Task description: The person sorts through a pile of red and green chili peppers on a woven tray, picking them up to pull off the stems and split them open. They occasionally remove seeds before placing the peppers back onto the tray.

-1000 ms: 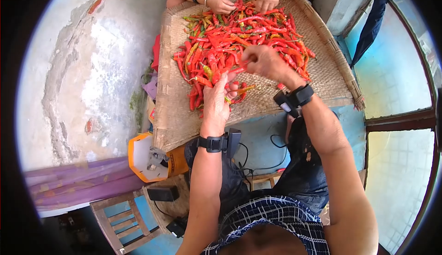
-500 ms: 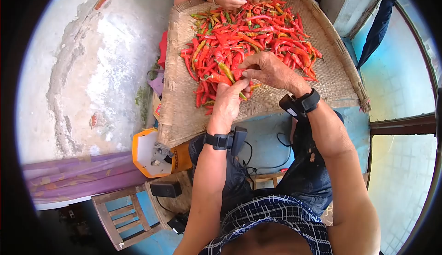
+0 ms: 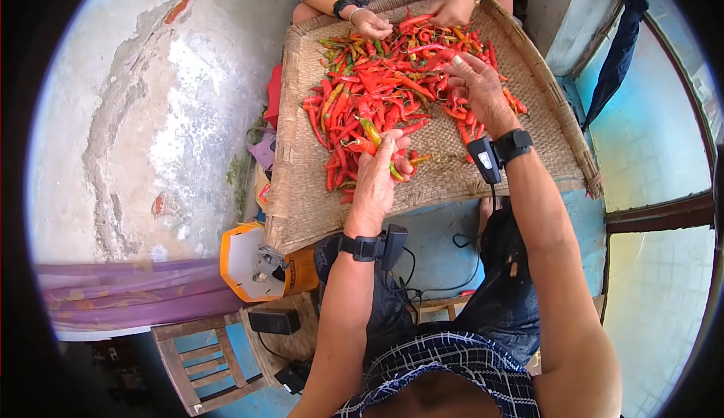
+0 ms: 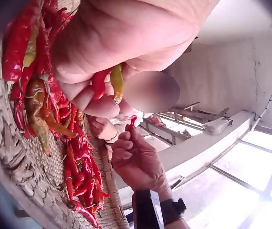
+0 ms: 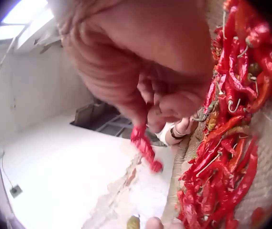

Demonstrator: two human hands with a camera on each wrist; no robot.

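Red, orange and greenish chili peppers (image 3: 377,93) lie heaped on a woven tray (image 3: 290,184). At the heap's near edge the left hand (image 3: 375,184) grips a few peppers; in the left wrist view a red one and a yellow-green one (image 4: 117,83) stick out from its curled fingers. Further right and higher, the right hand (image 3: 483,93) pinches a red pepper (image 5: 145,150) between thumb and fingers, above the heap, as the right wrist view shows.
Across the tray, another person's hands (image 3: 452,8) handle peppers at the far edge. An orange-rimmed box (image 3: 302,271) stands below the tray's near left corner, beside a wooden chair (image 3: 177,376). Windows are on the right, a worn wall on the left.
The right hand has moved away from the left hand, up and to the right over the heap, and now holds a red pepper. The left hand keeps its grip near the same spot.
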